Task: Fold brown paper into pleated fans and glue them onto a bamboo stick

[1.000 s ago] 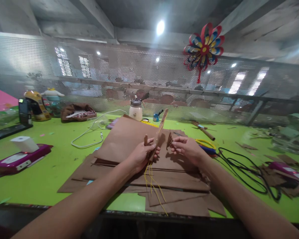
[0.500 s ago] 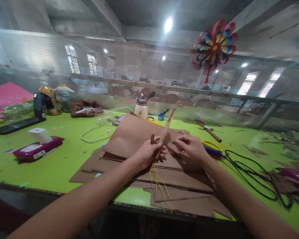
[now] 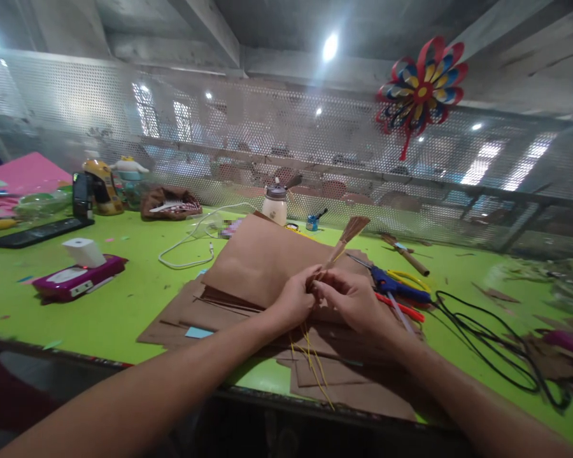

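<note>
A slim brown paper bundle (image 3: 352, 230) with a fringed, broom-like top leans up to the right between my hands. My left hand (image 3: 300, 294) is closed around its lower part. My right hand (image 3: 347, 294) meets it there, thumb and fingers pinched on the bundle just below the fringe. Thin yellow cords (image 3: 315, 362) hang down from under my hands. Beneath lies a pile of brown paper sheets (image 3: 248, 254). The exact fingertip contact is partly hidden.
Right of my hands lie a blue glue gun (image 3: 401, 287) with a black cord (image 3: 487, 343), yellow-handled scissors (image 3: 413, 278) and a red tool (image 3: 410, 310). A jar (image 3: 274, 207) stands behind the paper. At left are a purple power strip (image 3: 79, 286) and a phone (image 3: 82, 197).
My right hand has moved left onto the bundle and now pinches it beside my left hand. The bundle has turned, so its fringe shows spread out. The view has shifted slightly.
</note>
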### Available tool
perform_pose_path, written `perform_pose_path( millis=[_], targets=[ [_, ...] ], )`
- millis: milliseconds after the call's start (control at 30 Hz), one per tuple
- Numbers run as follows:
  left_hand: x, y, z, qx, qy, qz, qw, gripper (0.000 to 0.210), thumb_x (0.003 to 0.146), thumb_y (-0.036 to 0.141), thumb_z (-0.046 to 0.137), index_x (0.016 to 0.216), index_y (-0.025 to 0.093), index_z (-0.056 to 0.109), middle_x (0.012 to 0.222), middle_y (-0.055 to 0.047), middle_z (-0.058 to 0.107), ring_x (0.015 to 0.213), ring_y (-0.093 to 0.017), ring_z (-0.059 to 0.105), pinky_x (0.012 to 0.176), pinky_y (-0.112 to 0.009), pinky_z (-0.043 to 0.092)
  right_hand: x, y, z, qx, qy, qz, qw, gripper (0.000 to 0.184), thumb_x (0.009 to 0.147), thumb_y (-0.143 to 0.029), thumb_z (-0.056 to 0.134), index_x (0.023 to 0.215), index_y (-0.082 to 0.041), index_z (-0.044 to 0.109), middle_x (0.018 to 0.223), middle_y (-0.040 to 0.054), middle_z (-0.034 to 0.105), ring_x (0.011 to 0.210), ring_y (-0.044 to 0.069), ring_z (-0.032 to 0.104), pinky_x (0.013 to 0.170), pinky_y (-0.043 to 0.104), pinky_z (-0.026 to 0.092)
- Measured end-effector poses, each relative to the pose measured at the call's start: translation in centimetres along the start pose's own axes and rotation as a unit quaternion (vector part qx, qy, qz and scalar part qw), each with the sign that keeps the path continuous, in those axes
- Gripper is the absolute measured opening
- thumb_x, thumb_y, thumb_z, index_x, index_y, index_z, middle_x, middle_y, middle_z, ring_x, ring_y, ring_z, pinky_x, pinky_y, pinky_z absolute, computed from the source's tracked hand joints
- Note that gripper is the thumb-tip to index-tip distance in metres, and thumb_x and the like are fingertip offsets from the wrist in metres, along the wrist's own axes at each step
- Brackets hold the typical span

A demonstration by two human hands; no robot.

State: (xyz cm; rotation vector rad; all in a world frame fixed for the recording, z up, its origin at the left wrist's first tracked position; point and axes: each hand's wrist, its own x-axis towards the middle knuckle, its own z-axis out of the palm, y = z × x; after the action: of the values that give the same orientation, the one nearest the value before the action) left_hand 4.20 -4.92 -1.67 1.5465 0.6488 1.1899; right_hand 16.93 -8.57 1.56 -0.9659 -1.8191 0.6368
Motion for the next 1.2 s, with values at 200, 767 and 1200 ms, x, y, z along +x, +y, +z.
perform_pose_path(
  millis=[200,767,1200],
  targets=[
    [0.1,0.5,-0.1,-0.064,-0.048,-0.038,0.996,0.045,0.067,0.016,0.060,0.111,0.013,0.056,0.073,-0.002,0.059,0.054,-0.008,0.047,0.048,-0.018,0.034,0.7,1.2,-0.8,0.162,0.047,0.075,0.983,0.016,0.073,-0.029,0.060,0.082,-0.016,0.062,0.057,-0.0017,0.055,0.046,0.009,0.046,0.043,0.022,0.035],
    [0.3,1.9,-2.0,-0.270,-0.043,-0.140,0.952,0.045,0.066,0.016,0.058,0.111,0.012,0.054,0.080,-0.005,0.056,0.059,-0.009,0.049,0.050,-0.020,0.035,1.3,2.9,-3.5,0.158,0.087,0.115,0.977,0.004,0.064,-0.018,0.057,0.067,-0.017,0.055,0.049,-0.0039,0.052,0.040,0.007,0.041,0.038,0.021,0.028],
    [0.4,0.7,-1.7,-0.221,0.007,-0.108,0.969,0.057,0.061,0.011,0.070,0.115,0.016,0.053,0.081,-0.003,0.058,0.057,-0.006,0.047,0.049,-0.018,0.033,0.5,2.6,-2.0,0.310,0.030,0.167,0.936,0.049,0.059,-0.021,0.073,0.104,-0.017,0.052,0.074,0.0009,0.060,0.064,0.014,0.058,0.059,0.028,0.046]
  ],
)
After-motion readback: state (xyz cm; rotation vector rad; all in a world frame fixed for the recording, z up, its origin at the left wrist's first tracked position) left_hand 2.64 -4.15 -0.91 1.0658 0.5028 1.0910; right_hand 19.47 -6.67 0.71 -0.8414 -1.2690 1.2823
